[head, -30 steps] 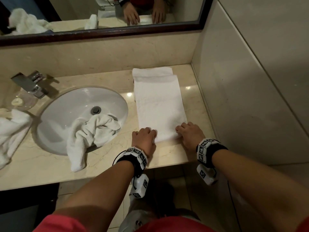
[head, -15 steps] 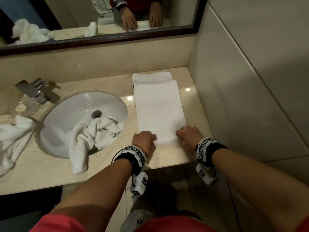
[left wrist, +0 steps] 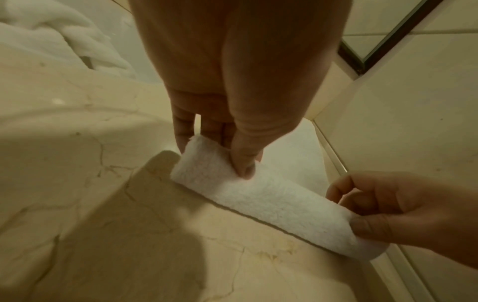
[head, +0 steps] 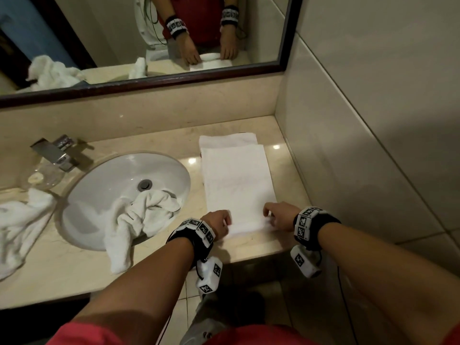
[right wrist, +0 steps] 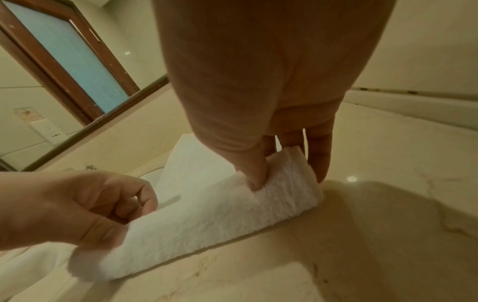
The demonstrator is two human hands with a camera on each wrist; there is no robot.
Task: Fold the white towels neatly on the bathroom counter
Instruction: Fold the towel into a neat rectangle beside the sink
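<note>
Presently the folded towel's [head: 239,185] near edge, at 6 o'clock, is pinched and lifted off the desk [head: 249,247] by left hand [head: 216,224] and right hand [head: 281,216], each grip curled round it.

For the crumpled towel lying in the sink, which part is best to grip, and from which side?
Probably grip the tail of the crumpled towel that drapes over the sink rim onto the counter, coming from the front edge: it lies nearest, outside the basin.
</note>
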